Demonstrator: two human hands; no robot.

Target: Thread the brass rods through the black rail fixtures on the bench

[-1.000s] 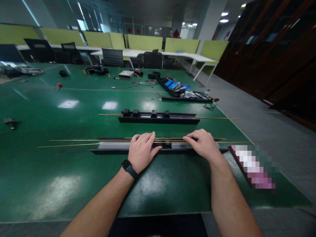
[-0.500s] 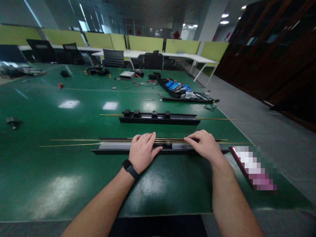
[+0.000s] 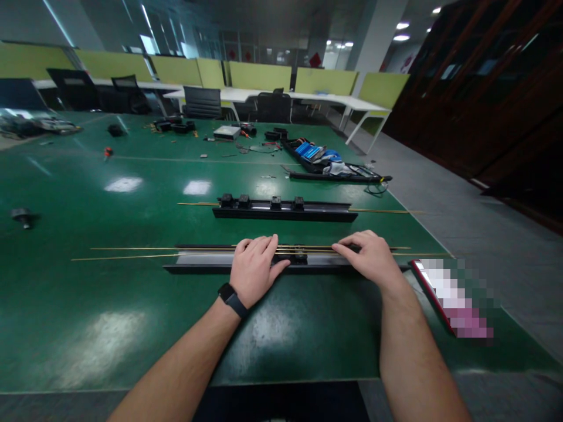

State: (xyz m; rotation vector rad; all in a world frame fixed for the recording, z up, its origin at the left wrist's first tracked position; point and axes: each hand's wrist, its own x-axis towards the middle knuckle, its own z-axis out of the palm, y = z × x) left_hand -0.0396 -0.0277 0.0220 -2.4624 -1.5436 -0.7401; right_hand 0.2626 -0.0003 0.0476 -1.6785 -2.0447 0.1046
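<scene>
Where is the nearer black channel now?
In the head view, the nearer channel lies just below centre, under the left hand and right hand, in front of the farther channel.

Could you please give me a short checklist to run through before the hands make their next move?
1. Near black channel lying on the green table: ok.
2. Left hand placed over the channel's middle: ok.
3. Right hand at the gold rods, thumb and fingers closed on them: ok; which rod is pinched, cannot tell.
4. Left ends of the rods level with each other: not ok; they stick out unevenly.
5. Black blocks fully seated in the near channel: cannot tell; hand and rods partly cover them.
6. Far black channel clear of both hands: ok.
</scene>
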